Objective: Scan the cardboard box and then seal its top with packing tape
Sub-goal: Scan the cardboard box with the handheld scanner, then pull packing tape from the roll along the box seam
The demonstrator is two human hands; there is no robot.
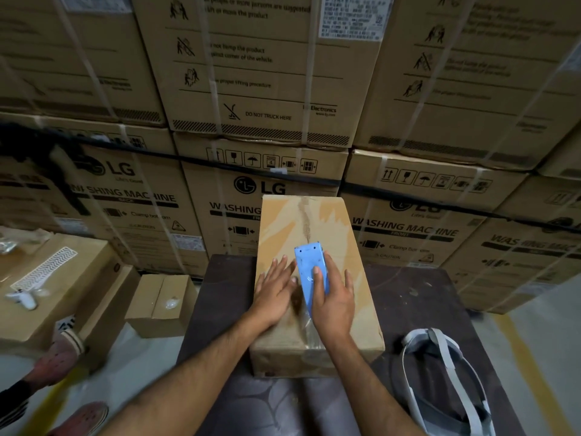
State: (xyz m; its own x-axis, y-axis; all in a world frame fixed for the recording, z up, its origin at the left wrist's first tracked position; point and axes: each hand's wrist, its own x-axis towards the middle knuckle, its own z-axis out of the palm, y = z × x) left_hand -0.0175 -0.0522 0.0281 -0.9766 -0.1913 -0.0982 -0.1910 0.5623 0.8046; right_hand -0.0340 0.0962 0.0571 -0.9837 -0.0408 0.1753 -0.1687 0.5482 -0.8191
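The cardboard box (314, 278) sits lengthwise mid-tabletop on the dark table (418, 297), reaching its far edge; the left hand (273, 294) lies flat on the box top, fingers spread; the right hand (333, 297) grips a blue tape dispenser (309, 265) on the centre seam.

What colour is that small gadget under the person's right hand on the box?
Light blue plastic handheld device, seen clearly in the head view.
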